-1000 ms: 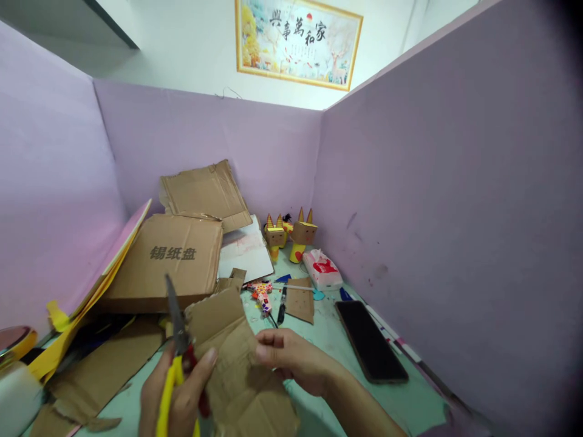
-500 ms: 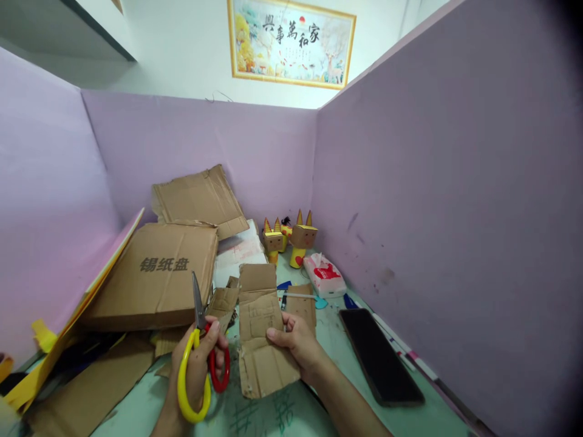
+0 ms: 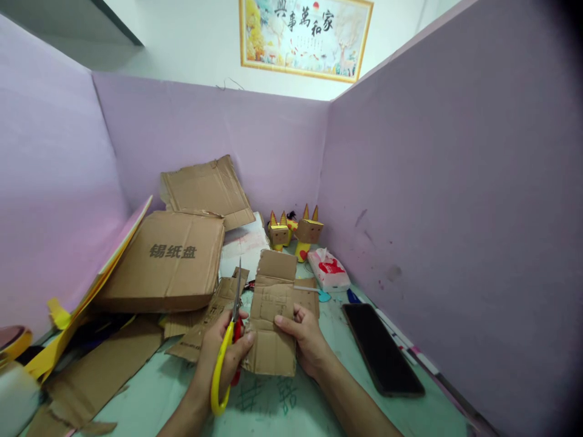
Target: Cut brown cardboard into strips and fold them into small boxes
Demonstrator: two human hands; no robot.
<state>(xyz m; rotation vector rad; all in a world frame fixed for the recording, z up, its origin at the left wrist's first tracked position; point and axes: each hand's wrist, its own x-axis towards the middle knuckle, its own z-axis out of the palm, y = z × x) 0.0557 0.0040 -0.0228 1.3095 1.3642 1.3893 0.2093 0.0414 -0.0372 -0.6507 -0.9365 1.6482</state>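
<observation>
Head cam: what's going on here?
A person sits at a green table walled in by purple partitions. The left hand holds yellow-and-red scissors, blades pointing up along the left edge of a cardboard piece that the right hand holds by its right side. Cardboard scraps and a flattened box lie to the left; a dark phone lies to the right.

Single head-worn view, facing forward and down, close over the table (image 3: pixel 319 400)
</observation>
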